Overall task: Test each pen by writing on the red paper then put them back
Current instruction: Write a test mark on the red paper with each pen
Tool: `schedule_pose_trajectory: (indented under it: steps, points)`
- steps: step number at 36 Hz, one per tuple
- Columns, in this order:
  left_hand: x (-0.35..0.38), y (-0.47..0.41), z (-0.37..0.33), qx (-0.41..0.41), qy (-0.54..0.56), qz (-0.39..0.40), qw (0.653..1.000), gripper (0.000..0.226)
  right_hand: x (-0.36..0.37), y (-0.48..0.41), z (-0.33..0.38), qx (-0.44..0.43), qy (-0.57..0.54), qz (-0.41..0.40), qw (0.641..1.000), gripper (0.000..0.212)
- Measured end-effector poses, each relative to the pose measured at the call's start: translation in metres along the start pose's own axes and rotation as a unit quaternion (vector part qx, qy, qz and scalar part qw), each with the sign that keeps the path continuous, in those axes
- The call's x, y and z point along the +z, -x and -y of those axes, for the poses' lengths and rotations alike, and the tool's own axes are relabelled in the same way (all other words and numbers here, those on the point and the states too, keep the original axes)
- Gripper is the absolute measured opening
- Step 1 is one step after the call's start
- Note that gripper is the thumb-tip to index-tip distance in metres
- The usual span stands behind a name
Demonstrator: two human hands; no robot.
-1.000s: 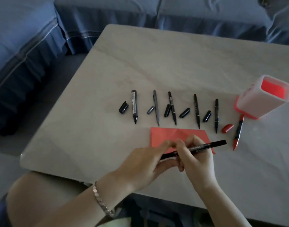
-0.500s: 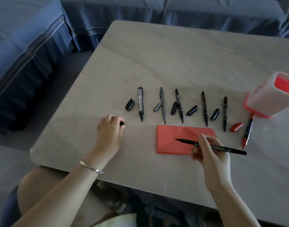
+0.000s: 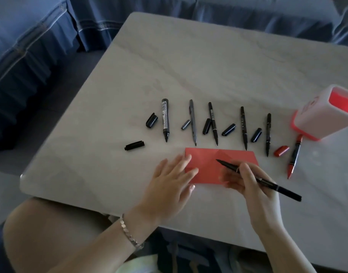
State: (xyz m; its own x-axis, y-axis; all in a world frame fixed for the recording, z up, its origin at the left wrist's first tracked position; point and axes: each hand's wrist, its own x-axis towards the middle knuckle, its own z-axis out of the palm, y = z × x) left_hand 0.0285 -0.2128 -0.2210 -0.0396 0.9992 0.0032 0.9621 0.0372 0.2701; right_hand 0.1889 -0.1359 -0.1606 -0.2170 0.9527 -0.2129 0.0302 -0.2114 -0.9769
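Observation:
A red paper point(image 3: 206, 160) lies near the table's front edge. My left hand point(image 3: 170, 184) rests flat with its fingertips on the paper's left side. My right hand point(image 3: 252, 186) holds an uncapped black pen point(image 3: 226, 165), its tip over the middle of the paper. That pen's black cap point(image 3: 134, 145) lies on the table to the left. Behind the paper, several uncapped black pens point(image 3: 212, 123) lie in a row, each with a cap beside it. A red pen point(image 3: 294, 156) and its red cap point(image 3: 281, 150) lie at the right.
A pink and red pen holder point(image 3: 315, 117) stands at the right, beyond the red pen. The pale table point(image 3: 188, 66) stretches away behind the pens. Blue sofa cushions point(image 3: 31, 36) surround the table at the left and back.
My left hand pulled the cap off, laid it on the table at the left, then came back onto the paper's left side. My right hand turned the pen's tip onto the paper.

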Motion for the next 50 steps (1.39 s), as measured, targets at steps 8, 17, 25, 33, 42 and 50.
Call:
schedule_pose_trajectory:
  steps: [8,17,25,33,42,50]
  points:
    - [0.013,0.012,-0.002,0.004,-0.003,-0.031,0.999,0.038,0.015,-0.025,-0.001,-0.074,0.073,-0.019,0.994,0.01]
    - [0.01,0.006,0.001,-0.013,0.042,-0.04,0.998,0.038,0.056,-0.056,-0.033,-0.064,0.155,-0.04,0.985,0.033]
    - [0.014,-0.001,0.005,-0.025,0.056,-0.046,0.997,0.032,0.055,-0.056,-0.047,-0.087,0.19,-0.111,0.971,0.035]
    - [0.013,-0.003,0.004,-0.047,0.018,-0.025,0.998,0.042,0.057,-0.056,-0.046,-0.106,0.188,-0.1,0.971,0.037]
    - [0.015,-0.003,0.006,-0.026,0.013,-0.026,0.999,0.042,0.059,-0.063,-0.042,-0.106,0.18,-0.077,0.975,0.037]
    - [0.013,-0.002,0.009,-0.01,0.009,-0.022,1.0,0.043,0.063,-0.06,-0.05,-0.125,0.222,-0.079,0.964,0.034]
